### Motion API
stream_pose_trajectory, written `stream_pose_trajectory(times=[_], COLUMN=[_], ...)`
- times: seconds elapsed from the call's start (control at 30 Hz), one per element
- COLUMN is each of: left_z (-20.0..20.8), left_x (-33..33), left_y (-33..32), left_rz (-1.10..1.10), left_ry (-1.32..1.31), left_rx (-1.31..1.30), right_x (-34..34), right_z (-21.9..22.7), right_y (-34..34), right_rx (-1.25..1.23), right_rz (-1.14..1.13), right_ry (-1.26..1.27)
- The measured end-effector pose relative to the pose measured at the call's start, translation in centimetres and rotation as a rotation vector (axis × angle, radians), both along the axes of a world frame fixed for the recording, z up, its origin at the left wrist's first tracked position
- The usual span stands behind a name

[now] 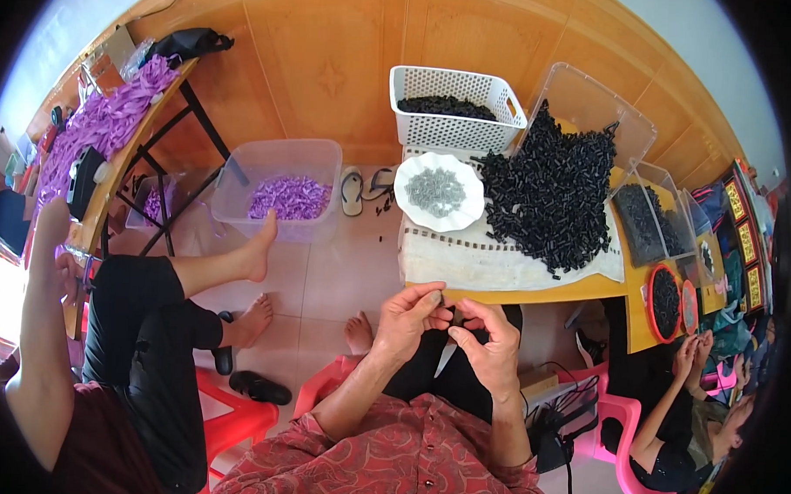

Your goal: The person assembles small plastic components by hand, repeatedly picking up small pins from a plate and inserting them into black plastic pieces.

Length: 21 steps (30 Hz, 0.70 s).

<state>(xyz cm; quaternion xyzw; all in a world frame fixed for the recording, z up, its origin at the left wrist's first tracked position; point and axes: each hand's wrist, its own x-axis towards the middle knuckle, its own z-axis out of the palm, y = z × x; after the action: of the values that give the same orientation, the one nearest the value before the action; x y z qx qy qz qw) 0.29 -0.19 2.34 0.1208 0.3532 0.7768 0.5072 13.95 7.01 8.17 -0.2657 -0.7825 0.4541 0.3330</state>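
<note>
In front of my chest, just short of the table's near edge, both hands are raised close together with bent fingers. My left hand (408, 324) pinches a small dark piece between thumb and fingertips; it looks like one of the short black tubes piled on the table. Close beside it, my right hand (491, 344) is closed, thumb against fingers, and whatever lies in it is too small to make out. Beyond them spreads a big heap of short black tubes (550, 200). Left of the heap, a white scalloped plate (404, 207) holds many tiny clear-grey pieces (436, 192).
A white cloth (447, 264) covers part of the yellow table (533, 297). Behind stands a white perforated basket (456, 131) with black pieces. On the floor sits a clear bin (231, 208) of purple pieces. Co-workers sit at left and right, the right one near a red-rimmed bowl (652, 313).
</note>
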Motion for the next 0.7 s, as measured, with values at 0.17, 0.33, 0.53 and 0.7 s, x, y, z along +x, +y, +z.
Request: stream_pose_trajectory(times=[0.17,0.33,0.53,0.7], left_z=[0.2,2.7,8.2,6.1], left_x=[-3.3,-9.2,-18.5,-19.5], left_y=[4.1,13.1,24.6,25.1], left_rz=[0.047,0.071,0.223,0.268], left_ry=[-0.045,0.033,0.218,0.131], left_rx=[-0.168,-0.126,0.034,-0.005], right_x=[0.1,0.3,0.7,1.2], right_z=[-2.3,-3.8,-4.9,-5.4], right_y=[0.7,0.7,0.7,1.2], right_rx=[-0.127,-0.166,-0.250,-0.268], right_rz=[0.003,0.033,0.004,-0.048], right_ry=[-0.052,-0.036,-0.071,-0.071])
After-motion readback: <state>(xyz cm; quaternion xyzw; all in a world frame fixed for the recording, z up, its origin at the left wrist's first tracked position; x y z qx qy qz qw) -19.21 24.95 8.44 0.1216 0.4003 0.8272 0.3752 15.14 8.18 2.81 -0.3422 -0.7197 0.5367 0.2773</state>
